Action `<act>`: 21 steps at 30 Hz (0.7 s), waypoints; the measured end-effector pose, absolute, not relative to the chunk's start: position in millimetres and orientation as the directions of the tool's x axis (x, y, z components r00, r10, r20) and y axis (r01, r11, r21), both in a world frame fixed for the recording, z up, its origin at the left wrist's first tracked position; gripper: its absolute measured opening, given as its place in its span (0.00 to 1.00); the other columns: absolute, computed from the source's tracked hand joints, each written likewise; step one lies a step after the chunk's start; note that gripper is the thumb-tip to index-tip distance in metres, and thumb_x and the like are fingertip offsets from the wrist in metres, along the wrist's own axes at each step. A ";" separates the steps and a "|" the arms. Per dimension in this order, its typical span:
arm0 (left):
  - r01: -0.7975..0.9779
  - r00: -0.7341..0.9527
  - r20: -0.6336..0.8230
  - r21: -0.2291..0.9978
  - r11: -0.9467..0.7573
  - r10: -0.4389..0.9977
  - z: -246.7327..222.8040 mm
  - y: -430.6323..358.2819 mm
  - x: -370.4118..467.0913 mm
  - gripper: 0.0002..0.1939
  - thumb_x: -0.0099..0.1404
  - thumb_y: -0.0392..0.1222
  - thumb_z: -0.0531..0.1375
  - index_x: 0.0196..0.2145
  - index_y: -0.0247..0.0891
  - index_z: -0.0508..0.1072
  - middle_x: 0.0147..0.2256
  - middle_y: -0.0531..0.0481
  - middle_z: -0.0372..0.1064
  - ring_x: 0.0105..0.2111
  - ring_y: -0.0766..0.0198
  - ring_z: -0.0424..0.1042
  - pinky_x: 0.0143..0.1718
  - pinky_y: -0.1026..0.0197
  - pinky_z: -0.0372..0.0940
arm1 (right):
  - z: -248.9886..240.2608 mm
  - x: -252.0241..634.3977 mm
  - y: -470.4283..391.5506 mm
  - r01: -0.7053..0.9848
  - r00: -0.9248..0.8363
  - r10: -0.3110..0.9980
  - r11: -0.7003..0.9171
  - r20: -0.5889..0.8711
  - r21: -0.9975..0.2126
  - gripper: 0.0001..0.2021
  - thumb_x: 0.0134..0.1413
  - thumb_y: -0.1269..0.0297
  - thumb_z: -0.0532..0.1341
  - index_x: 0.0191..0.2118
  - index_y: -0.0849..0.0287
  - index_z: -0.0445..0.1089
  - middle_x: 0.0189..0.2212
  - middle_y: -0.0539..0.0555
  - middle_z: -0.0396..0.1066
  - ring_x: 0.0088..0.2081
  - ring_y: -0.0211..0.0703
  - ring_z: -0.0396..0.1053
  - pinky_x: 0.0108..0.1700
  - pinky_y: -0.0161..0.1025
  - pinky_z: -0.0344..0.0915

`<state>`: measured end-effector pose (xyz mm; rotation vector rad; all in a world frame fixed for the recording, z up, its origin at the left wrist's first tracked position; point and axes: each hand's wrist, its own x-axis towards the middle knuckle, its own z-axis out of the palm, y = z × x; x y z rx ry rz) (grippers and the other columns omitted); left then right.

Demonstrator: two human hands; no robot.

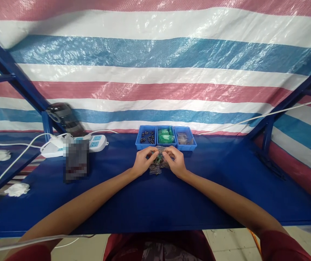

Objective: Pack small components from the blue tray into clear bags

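Note:
My left hand [144, 160] and my right hand [175, 161] are close together over the middle of the table, just in front of three blue bins. Between them is a small clear plastic bag [160, 148], its upper edge pinched by the thumb and fingers of each hand. Something green shows at the bag, too small to name. Below, more small clear bags [155, 169] with dark contents lie on the table, partly hidden by my hands. Whether they touch the held bag I cannot tell.
Behind my hands stand a left bin [138, 142] with small dark parts, a middle bin [166, 144] with green packets and a right bin [187, 147] with clear bags. A power strip [100, 144], a dark bottle [67, 117] and crumpled tissue [17, 189] are on the left.

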<state>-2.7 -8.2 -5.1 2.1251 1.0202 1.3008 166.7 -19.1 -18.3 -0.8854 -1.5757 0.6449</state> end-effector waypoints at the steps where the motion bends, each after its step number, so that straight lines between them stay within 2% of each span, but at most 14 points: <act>1: 0.357 0.299 0.554 0.690 -0.630 0.777 -5.1 -7.7 -2.7 0.10 0.65 0.45 0.56 0.36 0.36 0.72 0.30 0.51 0.71 0.21 0.72 0.66 0.25 0.69 0.63 | -18.5 166.4 -19.5 0.192 -0.061 0.821 0.567 0.567 -0.801 0.09 0.57 0.58 0.57 0.31 0.58 0.66 0.26 0.50 0.64 0.24 0.36 0.65 0.28 0.34 0.65; 8: 0.393 0.371 0.561 0.627 -0.673 0.740 -4.2 -5.5 -1.3 0.10 0.64 0.45 0.57 0.36 0.36 0.72 0.30 0.51 0.70 0.23 0.71 0.65 0.26 0.68 0.63 | -17.9 167.1 -19.7 0.185 -0.106 0.805 0.592 0.583 -0.784 0.08 0.58 0.60 0.55 0.36 0.58 0.67 0.30 0.52 0.65 0.27 0.36 0.66 0.29 0.34 0.66; 21: 0.404 0.396 0.589 0.577 -0.710 0.704 -2.0 -8.3 0.0 0.09 0.64 0.45 0.56 0.36 0.36 0.71 0.28 0.52 0.68 0.23 0.71 0.65 0.26 0.68 0.62 | -16.2 168.3 -22.4 0.244 -0.129 0.790 0.611 0.599 -0.753 0.07 0.58 0.62 0.55 0.33 0.58 0.66 0.29 0.51 0.63 0.26 0.36 0.64 0.29 0.34 0.63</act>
